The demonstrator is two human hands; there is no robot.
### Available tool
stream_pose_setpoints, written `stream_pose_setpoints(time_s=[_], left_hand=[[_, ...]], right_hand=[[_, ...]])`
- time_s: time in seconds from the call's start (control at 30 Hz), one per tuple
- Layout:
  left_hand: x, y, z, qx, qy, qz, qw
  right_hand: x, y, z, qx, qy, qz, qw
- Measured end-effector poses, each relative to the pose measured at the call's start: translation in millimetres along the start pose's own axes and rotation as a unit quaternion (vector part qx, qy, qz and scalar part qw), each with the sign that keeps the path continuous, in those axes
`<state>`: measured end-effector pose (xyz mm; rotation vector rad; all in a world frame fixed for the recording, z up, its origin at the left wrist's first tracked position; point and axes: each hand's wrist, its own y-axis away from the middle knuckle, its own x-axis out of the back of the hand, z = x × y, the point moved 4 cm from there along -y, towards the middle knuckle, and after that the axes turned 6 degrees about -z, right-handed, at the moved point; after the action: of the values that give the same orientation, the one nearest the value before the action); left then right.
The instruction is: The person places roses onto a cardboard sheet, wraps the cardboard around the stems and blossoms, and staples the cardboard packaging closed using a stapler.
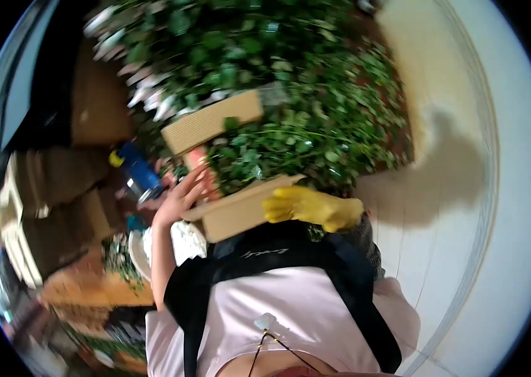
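Well to the left of the near cardboard panel [234,213] stand several brown cardboard pieces [58,182], with an orange-brown wooden surface [99,281] below them. A blue object [138,171] with a yellow end lies to the left of the panel and above its level. Just left of the panel's lower corner is a white container [138,254] with white material [185,244] beside the forearm.

The bare left hand [184,193] is at the panel's upper left, its fingers extended and parted, with nothing seen in its grasp. Its fingertips reach a coral-coloured strip [199,158] between the panel and 1 ribbed cardboard piece [212,122] farther back; contact is unclear. Above and to the right of the panel spreads a mass of green foliage [265,141], with part of it lying between the 2 cardboard pieces.

The right hand [312,208], in 1 yellow glove, lies across the panel's right end, fingers together and pointing left; whether they grip the edge is hidden. A black apron [259,251] is directly below the panel.
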<state>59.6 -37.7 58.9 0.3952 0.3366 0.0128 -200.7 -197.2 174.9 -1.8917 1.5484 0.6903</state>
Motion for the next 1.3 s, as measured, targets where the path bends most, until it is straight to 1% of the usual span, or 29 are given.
stream_pose_setpoints(time_s=[0.03,0.1,0.13,0.17,0.2,0.27,0.3,0.37,0.4,0.43,0.47,0.5,0.57,0.6,0.63,0.7,0.73,0.77,0.83,0.87,0.9,0.97,1.03,1.07,1.1,1.17,1.2,1.23,1.3], left_hand=[[1,0,3,0.004,0.029,-0.004,1.000],[15,3,3,-0.037,-0.053,0.030,0.997],[24,9,-12,-0.015,0.056,0.091,0.994],[31,17,-22,0.001,0.163,0.144,0.976],[36,28,-14,-0.056,0.161,0.139,0.975],[50,73,2,-0.075,0.077,0.250,0.962],[59,102,14,-0.073,0.037,0.298,0.951],[93,150,14,-0.060,-0.087,0.444,0.890],[109,175,22,-0.022,-0.256,0.525,0.811],[127,196,13,-0.011,-0.345,0.630,0.695],[148,208,7,0.116,-0.381,0.667,0.629],[174,217,-16,0.082,-0.441,0.678,0.583],[196,211,-36,0.313,-0.397,0.632,0.588],[208,210,-49,0.352,-0.447,0.598,0.565],[213,213,-51,0.347,-0.447,0.593,0.573],[224,215,-59,0.409,-0.381,0.558,0.613],[220,217,-55,0.384,-0.406,0.587,0.586],[212,222,-52,0.355,-0.430,0.615,0.557],[184,234,-43,0.112,-0.464,0.729,0.490],[155,229,-19,0.050,-0.300,0.698,0.649],[120,215,5,-0.011,-0.117,0.629,0.769],[83,177,5,-0.082,-0.028,0.335,0.938],[45,120,2,-0.175,0.109,0.062,0.976],[29,92,1,-0.144,0.144,0.068,0.977],[16,65,-1,-0.111,0.177,0.069,0.975],[11,20,-18,-0.064,0.261,0.071,0.960],[6,2,-16,-0.077,0.243,0.107,0.961],[3,-9,-13,-0.011,0.128,0.168,0.977],[3,-23,-22,-0.027,-0.017,0.257,0.966]], right_hand=[[-9,-23,-15,0.015,0.039,-0.004,0.999],[-9,-69,-26,-0.136,0.223,-0.025,0.965],[4,-97,-19,-0.140,0.465,-0.075,0.871],[17,-117,-9,-0.159,0.518,-0.032,0.840],[59,-127,22,-0.122,0.677,-0.018,0.726],[100,-152,48,-0.187,0.816,-0.028,0.547],[96,-161,51,-0.182,0.817,-0.038,0.546],[97,-167,56,-0.249,0.862,-0.054,0.439],[96,-171,58,-0.261,0.869,-0.062,0.415],[87,-179,56,-0.260,0.869,-0.069,0.415],[79,-187,53,-0.323,0.859,-0.074,0.390],[77,-191,51,-0.386,0.845,-0.074,0.363],[81,-191,56,-0.365,0.854,-0.071,0.363],[84,-188,58,-0.346,0.861,-0.069,0.366],[88,-184,59,-0.355,0.860,-0.063,0.361],[85,-182,60,-0.273,0.877,-0.057,0.392],[81,-182,58,-0.258,0.875,-0.054,0.406],[80,-182,59,-0.264,0.891,-0.053,0.367],[77,-184,60,-0.295,0.890,-0.059,0.342],[78,-182,60,-0.302,0.889,-0.051,0.341],[78,-182,63,-0.298,0.893,-0.055,0.331],[86,-185,74,-0.293,0.898,-0.057,0.323],[103,-187,95,-0.344,0.902,-0.065,0.254],[74,-193,71,-0.355,0.884,-0.058,0.298],[76,-190,76,-0.363,0.882,-0.037,0.299],[94,-188,87,-0.274,0.887,0.029,0.371],[107,-181,93,-0.250,0.886,0.026,0.390],[109,-176,88,-0.223,0.884,0.021,0.410],[109,-149,55,-0.257,0.802,-0.008,0.539]])
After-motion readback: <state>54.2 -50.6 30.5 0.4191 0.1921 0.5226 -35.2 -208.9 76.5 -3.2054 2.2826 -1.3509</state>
